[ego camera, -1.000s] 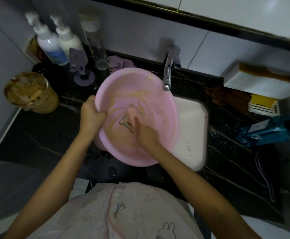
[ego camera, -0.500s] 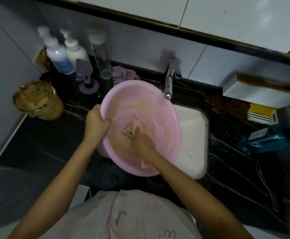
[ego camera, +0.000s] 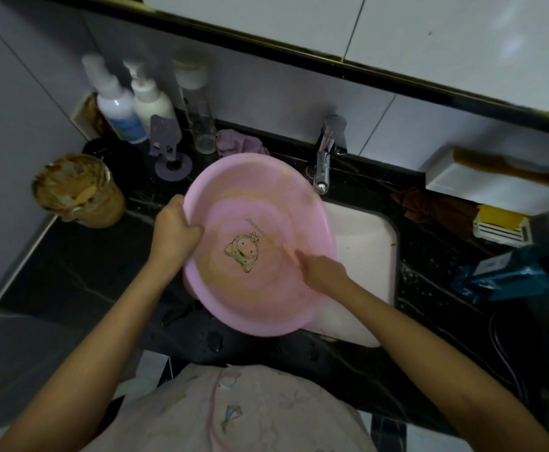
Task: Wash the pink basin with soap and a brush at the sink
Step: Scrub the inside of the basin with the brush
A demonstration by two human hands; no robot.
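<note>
The pink basin (ego camera: 266,197) is tilted over the left part of the white sink (ego camera: 364,249), its inside smeared with brownish dirt and a cartoon print showing at its bottom. My left hand (ego camera: 175,230) grips the basin's left rim. My right hand (ego camera: 318,265) lies inside the basin on its right wall, fingers stretched out and pressing the surface; it is blurred and I see nothing held in it. A brown brush (ego camera: 508,166) rests on a white box at the right. A yellow soap (ego camera: 501,220) sits in a white dish below it.
The tap (ego camera: 323,164) stands just behind the basin's rim. Pump bottles (ego camera: 120,109), a purple holder (ego camera: 169,151) and a purple cloth (ego camera: 237,141) line the back left. A brown jar (ego camera: 74,190) stands left, a blue bag (ego camera: 508,275) right, and a brown cloth (ego camera: 436,207) on the dark counter.
My right hand slid from the basin's middle to its right wall, uncovering the cartoon print. My left hand kept its grip on the rim.
</note>
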